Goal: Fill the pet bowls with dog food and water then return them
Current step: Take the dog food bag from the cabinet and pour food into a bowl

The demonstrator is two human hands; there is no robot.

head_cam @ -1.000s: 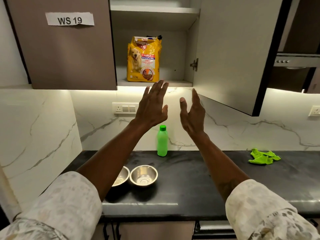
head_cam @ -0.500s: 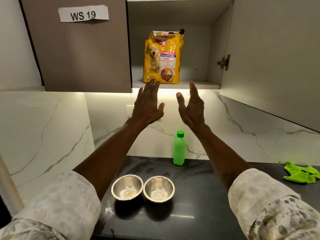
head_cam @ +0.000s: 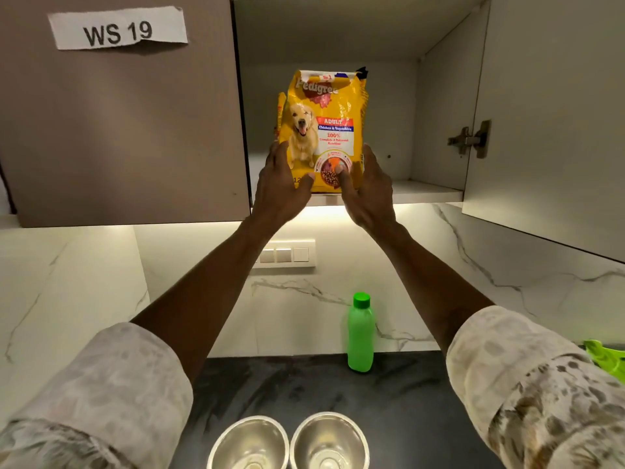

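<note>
A yellow dog food bag (head_cam: 324, 130) stands upright on the lower shelf of the open wall cabinet. My left hand (head_cam: 279, 187) grips its lower left side and my right hand (head_cam: 367, 187) its lower right side, thumbs on the front. Two empty steel pet bowls, left bowl (head_cam: 249, 443) and right bowl (head_cam: 329, 441), sit side by side on the black countertop (head_cam: 399, 401) at the bottom of the view. A green water bottle (head_cam: 361, 333) with its cap on stands upright by the marble wall behind them.
The open cabinet door (head_cam: 548, 130) swings out on the right, above the counter. A closed door labelled WS 19 (head_cam: 118, 113) is on the left. A switch plate (head_cam: 287, 253) is on the wall. A green cloth (head_cam: 605, 358) lies at the right edge.
Both hands have risen from open air below the shelf and closed on the sides of the dog food bag. The view has moved closer and tilted up.
</note>
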